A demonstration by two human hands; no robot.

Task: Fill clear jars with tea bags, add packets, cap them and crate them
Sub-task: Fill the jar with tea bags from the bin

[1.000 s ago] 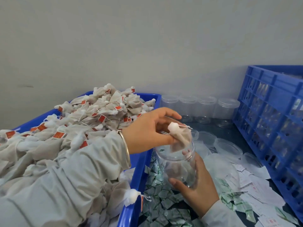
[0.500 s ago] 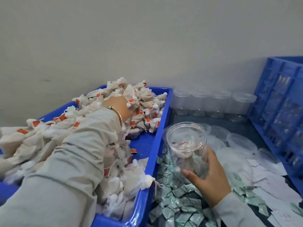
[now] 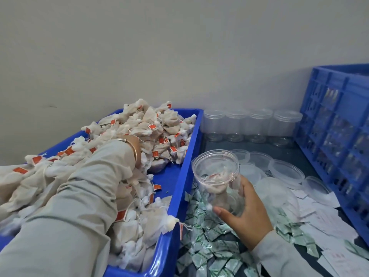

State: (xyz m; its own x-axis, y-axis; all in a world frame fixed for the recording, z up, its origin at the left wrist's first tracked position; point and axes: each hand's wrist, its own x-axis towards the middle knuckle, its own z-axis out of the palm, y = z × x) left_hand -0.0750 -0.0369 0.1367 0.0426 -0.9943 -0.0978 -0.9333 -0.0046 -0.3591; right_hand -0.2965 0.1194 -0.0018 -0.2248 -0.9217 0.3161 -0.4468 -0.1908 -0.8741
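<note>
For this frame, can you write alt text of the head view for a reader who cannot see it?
A person's right hand holds an open clear jar with a few tea bags inside, while the left hand reaches into a heap of tea bags in a blue tray. Capped empty jars, loose lids, green packets and a blue crate surround them.

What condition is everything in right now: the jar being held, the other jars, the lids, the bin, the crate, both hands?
Held jar: uncapped, a few tea bags inside.
Back-row jars: capped, empty.
Loose lids: lying off jars.
Blue bin: heaped with tea bags.
Blue crate: holds jars.
Right hand: grips the held jar.
Left hand: buried in tea bags, grip unseen.
</note>
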